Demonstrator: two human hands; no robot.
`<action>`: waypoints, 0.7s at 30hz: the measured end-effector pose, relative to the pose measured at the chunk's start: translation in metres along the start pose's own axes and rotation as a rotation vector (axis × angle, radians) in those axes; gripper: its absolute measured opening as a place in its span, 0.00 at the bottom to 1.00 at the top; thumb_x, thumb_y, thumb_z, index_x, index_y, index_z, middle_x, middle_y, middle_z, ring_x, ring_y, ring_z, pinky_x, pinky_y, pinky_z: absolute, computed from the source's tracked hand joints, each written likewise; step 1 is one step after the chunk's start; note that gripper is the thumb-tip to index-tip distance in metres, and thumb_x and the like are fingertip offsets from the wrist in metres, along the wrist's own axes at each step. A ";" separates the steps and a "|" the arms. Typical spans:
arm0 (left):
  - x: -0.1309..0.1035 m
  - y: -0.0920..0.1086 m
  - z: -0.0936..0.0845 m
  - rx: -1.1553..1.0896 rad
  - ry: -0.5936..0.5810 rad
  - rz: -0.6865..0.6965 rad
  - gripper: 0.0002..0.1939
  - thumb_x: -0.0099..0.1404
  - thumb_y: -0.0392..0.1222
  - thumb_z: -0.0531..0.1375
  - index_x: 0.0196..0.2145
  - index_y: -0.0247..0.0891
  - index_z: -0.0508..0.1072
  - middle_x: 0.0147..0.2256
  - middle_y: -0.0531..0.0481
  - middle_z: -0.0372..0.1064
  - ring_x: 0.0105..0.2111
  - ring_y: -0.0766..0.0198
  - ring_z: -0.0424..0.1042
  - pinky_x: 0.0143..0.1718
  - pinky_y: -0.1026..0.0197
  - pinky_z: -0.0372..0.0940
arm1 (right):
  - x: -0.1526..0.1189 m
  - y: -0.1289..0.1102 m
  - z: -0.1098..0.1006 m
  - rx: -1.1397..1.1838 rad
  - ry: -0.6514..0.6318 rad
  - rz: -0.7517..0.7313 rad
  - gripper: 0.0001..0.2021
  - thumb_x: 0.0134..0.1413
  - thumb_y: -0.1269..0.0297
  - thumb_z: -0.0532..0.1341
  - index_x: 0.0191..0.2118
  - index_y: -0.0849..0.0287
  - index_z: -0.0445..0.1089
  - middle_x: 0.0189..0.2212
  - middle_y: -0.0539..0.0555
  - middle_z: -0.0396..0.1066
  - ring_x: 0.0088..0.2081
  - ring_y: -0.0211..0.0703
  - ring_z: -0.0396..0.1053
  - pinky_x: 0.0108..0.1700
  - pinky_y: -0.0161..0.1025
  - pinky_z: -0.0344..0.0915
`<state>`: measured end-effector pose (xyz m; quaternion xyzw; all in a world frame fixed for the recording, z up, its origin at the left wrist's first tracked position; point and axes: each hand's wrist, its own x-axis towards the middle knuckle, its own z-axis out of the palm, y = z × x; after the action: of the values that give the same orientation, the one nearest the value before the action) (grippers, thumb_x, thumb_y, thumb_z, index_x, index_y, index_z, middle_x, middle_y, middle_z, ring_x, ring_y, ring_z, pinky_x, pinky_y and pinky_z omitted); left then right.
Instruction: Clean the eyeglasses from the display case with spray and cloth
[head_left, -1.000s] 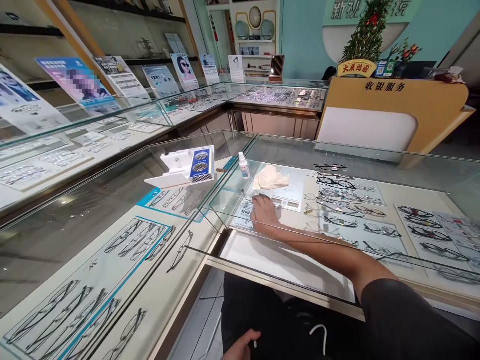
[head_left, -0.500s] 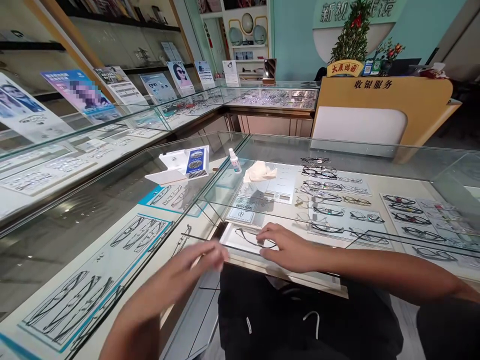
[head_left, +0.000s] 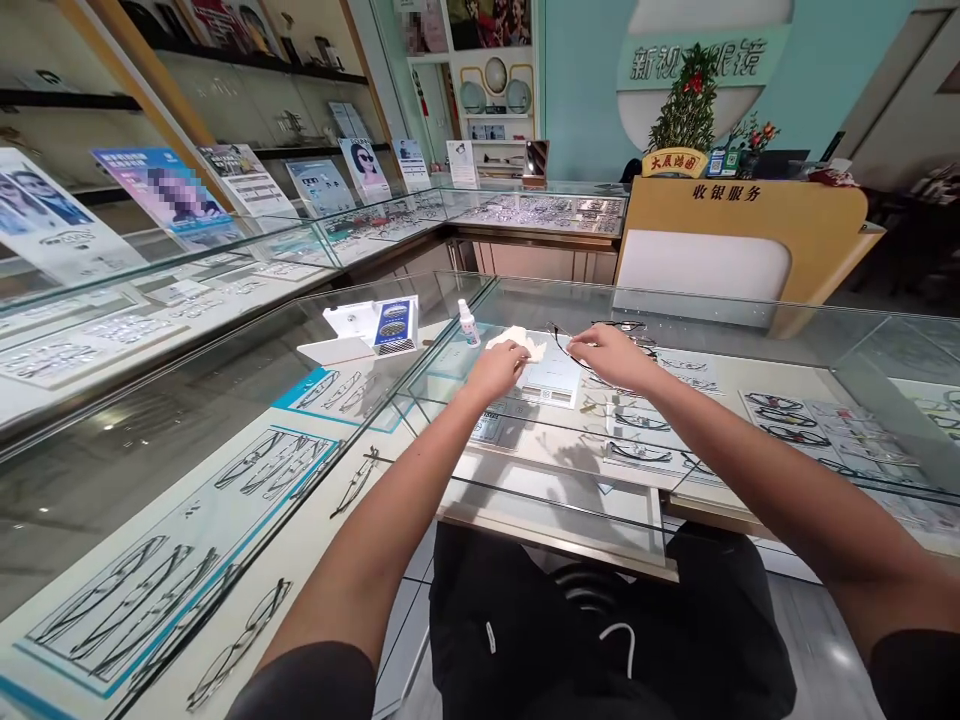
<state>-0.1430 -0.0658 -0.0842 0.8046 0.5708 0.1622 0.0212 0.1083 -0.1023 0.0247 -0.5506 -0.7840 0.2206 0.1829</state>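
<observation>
Dark-rimmed eyeglasses (head_left: 561, 344) are pinched in the fingers of my right hand (head_left: 611, 355), held above the glass counter with one temple pointing left. My left hand (head_left: 499, 371) is on a crumpled cream cloth (head_left: 517, 338), its fingers closed on the cloth's near side. Just left of the cloth stands a small white spray bottle (head_left: 469, 322). A white sheet (head_left: 551, 385) lies between and below my hands. Closer to me is a pulled-out drawer (head_left: 555, 505) under the glass.
An open white box with a blue card (head_left: 396, 325) sits on the left counter. Rows of eyeglass frames (head_left: 641, 453) lie under the glass at right, and more on a blue-edged tray (head_left: 187, 540) at left. A yellow cashier desk (head_left: 697, 215) stands behind.
Both hands have reached forward from the drawer. My right hand has lifted the eyeglasses out of the drawer, and my left hand has moved right and onto the cloth. The view has tilted slightly.
</observation>
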 end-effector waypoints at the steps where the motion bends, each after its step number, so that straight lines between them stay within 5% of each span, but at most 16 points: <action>1: -0.007 -0.005 -0.003 0.016 0.004 -0.003 0.16 0.77 0.37 0.54 0.55 0.36 0.79 0.57 0.38 0.75 0.56 0.49 0.74 0.59 0.50 0.68 | 0.009 0.000 0.005 -0.019 -0.016 0.007 0.19 0.70 0.54 0.57 0.44 0.58 0.83 0.44 0.57 0.80 0.47 0.50 0.76 0.42 0.39 0.65; 4: -0.035 -0.017 -0.012 0.063 0.003 -0.016 0.15 0.76 0.37 0.54 0.52 0.39 0.79 0.55 0.40 0.76 0.54 0.49 0.75 0.53 0.52 0.69 | 0.034 -0.001 0.025 -0.051 -0.032 0.031 0.19 0.68 0.54 0.57 0.33 0.57 0.80 0.33 0.57 0.79 0.43 0.52 0.75 0.38 0.40 0.61; 11: -0.089 -0.034 -0.042 0.147 -0.001 -0.081 0.15 0.76 0.38 0.53 0.52 0.41 0.78 0.57 0.40 0.76 0.54 0.45 0.76 0.52 0.46 0.69 | 0.087 -0.011 0.071 -0.109 -0.031 0.069 0.16 0.65 0.57 0.59 0.28 0.57 0.75 0.46 0.66 0.81 0.59 0.66 0.71 0.52 0.48 0.64; 16: -0.151 0.012 -0.041 0.023 0.174 -0.018 0.20 0.79 0.49 0.55 0.62 0.41 0.72 0.65 0.37 0.70 0.66 0.44 0.69 0.66 0.40 0.65 | 0.097 -0.017 0.085 -0.067 -0.057 0.068 0.14 0.64 0.60 0.60 0.27 0.57 0.72 0.43 0.67 0.80 0.60 0.69 0.69 0.57 0.53 0.63; 19: -0.195 0.052 -0.021 -0.016 0.100 0.104 0.39 0.67 0.62 0.70 0.68 0.44 0.68 0.72 0.35 0.61 0.71 0.38 0.63 0.71 0.37 0.61 | 0.098 -0.016 0.087 0.008 -0.061 0.068 0.13 0.62 0.62 0.63 0.25 0.57 0.70 0.41 0.67 0.79 0.59 0.69 0.69 0.58 0.55 0.62; 21: -0.217 0.068 -0.004 0.029 0.074 0.111 0.43 0.64 0.58 0.74 0.70 0.44 0.67 0.75 0.34 0.57 0.74 0.35 0.58 0.72 0.34 0.58 | 0.096 -0.015 0.083 0.083 -0.053 0.067 0.13 0.60 0.62 0.64 0.24 0.57 0.70 0.39 0.66 0.78 0.57 0.68 0.70 0.58 0.55 0.61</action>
<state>-0.1462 -0.2912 -0.1167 0.8286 0.5281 0.1844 -0.0205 0.0216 -0.0283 -0.0324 -0.5624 -0.7600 0.2734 0.1772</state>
